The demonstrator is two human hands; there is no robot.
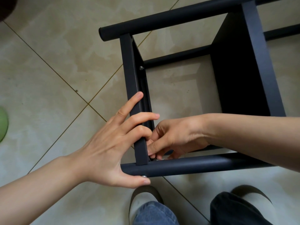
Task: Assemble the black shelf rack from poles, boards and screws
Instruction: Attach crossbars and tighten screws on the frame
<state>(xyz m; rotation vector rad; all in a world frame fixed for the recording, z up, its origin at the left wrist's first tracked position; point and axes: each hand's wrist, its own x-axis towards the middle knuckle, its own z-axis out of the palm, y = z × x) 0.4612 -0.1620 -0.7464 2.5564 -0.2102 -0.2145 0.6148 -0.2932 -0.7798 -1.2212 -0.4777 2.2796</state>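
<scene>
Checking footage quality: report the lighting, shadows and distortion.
Head view: soft, even daylight, no glare; the rack casts a faint shadow on the tiled floor; wide-angle bending bows the near pole; both hands are sharp.

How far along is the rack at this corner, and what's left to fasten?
Done: the far end of the left board already carries a screw beside the far pole. In hand: the left hand grips that board where it meets the near pole, thumb by a screw head below, while the right hand works inside the joint. Left: this corner isn't visibly tightened; other joints are out of view.
</scene>
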